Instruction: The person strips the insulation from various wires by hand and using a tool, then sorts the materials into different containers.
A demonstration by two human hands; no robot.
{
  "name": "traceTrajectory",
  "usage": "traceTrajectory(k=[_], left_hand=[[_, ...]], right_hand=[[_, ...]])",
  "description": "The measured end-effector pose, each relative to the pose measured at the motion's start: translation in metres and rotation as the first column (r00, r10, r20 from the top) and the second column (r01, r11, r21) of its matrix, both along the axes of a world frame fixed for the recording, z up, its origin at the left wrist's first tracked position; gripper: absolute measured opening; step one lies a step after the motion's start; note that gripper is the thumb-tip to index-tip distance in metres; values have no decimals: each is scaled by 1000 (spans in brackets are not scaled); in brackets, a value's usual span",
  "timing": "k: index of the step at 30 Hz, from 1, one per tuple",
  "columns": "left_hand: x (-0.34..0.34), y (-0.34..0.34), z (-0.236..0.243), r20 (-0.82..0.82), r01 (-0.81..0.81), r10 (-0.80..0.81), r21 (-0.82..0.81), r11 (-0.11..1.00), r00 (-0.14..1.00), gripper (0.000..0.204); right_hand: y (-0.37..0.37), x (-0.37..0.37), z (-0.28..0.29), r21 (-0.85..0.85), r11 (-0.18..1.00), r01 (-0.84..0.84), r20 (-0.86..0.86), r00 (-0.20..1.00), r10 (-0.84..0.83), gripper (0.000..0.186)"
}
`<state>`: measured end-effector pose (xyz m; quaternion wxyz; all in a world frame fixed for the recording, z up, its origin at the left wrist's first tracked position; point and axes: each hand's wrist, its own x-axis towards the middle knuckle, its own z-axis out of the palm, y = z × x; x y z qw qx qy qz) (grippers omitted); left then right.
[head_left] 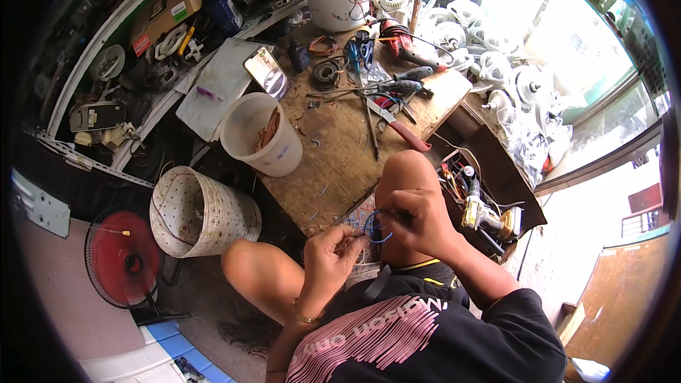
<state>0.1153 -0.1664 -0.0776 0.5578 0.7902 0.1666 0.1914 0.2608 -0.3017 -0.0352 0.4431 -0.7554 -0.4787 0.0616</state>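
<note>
A loop of thin blue wire (pixel 384 240) runs between my two hands, low over my lap. My left hand (pixel 332 254) pinches one part of it with thumb and fingertips, and several short blue ends stick up there. My right hand (pixel 420 221) is closed on the other side of the loop, its fingers partly hidden behind the back of the hand. Below the hands lies a tangle of fine copper-coloured strands (pixel 363 254). The wooden bench top (pixel 312 188) begins just beyond, with small blue scraps on it.
On the bench stand a whitish bucket (pixel 284 152), a phone (pixel 267 73), pliers (pixel 404 86), a red-handled knife (pixel 408 133) and a red power drill (pixel 399 41). A perforated basket (pixel 237 216) and red fan (pixel 122 262) are left; a drawer (pixel 507 163) with a cordless drill (pixel 489 214) is right.
</note>
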Motion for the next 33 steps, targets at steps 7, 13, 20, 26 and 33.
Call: traceTrajectory(k=[7, 13, 20, 26, 33], left_hand=[[-5, 6, 0, 12, 146, -145, -46, 988, 989, 19], [-5, 1, -5, 31, -27, 46, -447, 894, 998, 17], [-3, 2, -1, 21, 13, -3, -501, 865, 1000, 18], [-3, 1, 0, 67, 43, -7, -559, 828, 998, 13], [-2, 3, 3, 36, 53, -43, -305, 951, 998, 16]], right_hand=[[-1, 12, -13, -51, 999, -16, -222, 975, 4, 14], [-2, 0, 4, 53, 999, 7, 133, 991, -14, 23], [1, -2, -31, 8, 955, -296, -114, 949, 295, 16], [3, -7, -39, 242, 949, -205, -687, 654, 316, 15], [13, -8, -25, 111, 959, -259, -335, 899, 282, 10]])
